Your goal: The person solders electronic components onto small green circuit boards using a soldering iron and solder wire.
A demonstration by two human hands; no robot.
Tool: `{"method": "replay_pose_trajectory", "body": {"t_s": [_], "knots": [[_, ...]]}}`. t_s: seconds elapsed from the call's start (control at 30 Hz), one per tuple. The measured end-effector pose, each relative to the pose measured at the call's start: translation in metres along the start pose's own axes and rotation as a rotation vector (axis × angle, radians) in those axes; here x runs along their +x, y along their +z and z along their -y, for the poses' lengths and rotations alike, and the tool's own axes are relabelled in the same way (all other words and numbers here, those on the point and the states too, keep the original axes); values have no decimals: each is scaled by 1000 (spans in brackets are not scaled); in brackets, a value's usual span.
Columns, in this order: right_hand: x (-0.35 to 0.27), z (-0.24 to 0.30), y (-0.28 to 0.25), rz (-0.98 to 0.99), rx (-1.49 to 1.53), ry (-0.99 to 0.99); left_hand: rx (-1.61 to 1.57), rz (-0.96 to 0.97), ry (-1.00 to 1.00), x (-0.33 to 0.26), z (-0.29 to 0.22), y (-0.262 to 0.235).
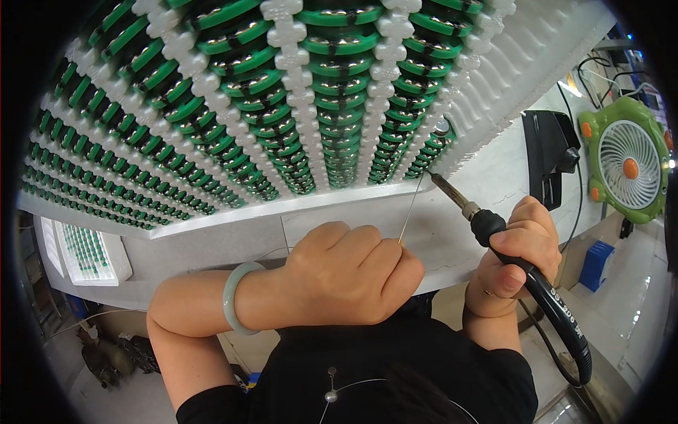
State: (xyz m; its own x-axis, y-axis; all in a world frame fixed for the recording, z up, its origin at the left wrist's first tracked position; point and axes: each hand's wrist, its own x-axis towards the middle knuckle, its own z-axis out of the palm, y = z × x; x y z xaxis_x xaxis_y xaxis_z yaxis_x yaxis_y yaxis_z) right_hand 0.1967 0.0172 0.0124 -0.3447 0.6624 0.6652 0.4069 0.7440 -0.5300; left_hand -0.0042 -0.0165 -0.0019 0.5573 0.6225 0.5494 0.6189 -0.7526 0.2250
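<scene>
My left hand (357, 275) is closed in a fist, with thin solder wire (411, 213) rising from between its fingers. The wire's upper end reaches a green piece at the near right corner of a large white foam tray (519, 92). My right hand (526, 244) is wrapped round the black grip of a soldering iron (487, 226). Its tip points up and left, meeting or nearly meeting the wire's end at that corner; I cannot tell if they touch. Rows of round green boards (342, 141) with shiny metal parts stand on edge in the tray's slots.
A black holder (547, 159) stands right of the tray, beside a green fan (631, 166) with an orange hub. A blue box (597, 265) sits lower right. At the far left lies a smaller white foam tray (116, 261) with green pieces. The iron's cable loops down at right.
</scene>
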Motion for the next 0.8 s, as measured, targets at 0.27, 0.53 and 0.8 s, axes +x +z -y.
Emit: {"method": "replay_pose_trajectory", "body": {"t_s": [0.27,0.53,0.8], "knots": [[0,4,-7,-123,56,-50,72,-139,37,3,-5,-3],[-12,17,2,-84,74,-25,95,-64,16,-3,-5,-2],[-16,17,16,-193,-7,87,55,56,2,-3,-5,-9]]}}
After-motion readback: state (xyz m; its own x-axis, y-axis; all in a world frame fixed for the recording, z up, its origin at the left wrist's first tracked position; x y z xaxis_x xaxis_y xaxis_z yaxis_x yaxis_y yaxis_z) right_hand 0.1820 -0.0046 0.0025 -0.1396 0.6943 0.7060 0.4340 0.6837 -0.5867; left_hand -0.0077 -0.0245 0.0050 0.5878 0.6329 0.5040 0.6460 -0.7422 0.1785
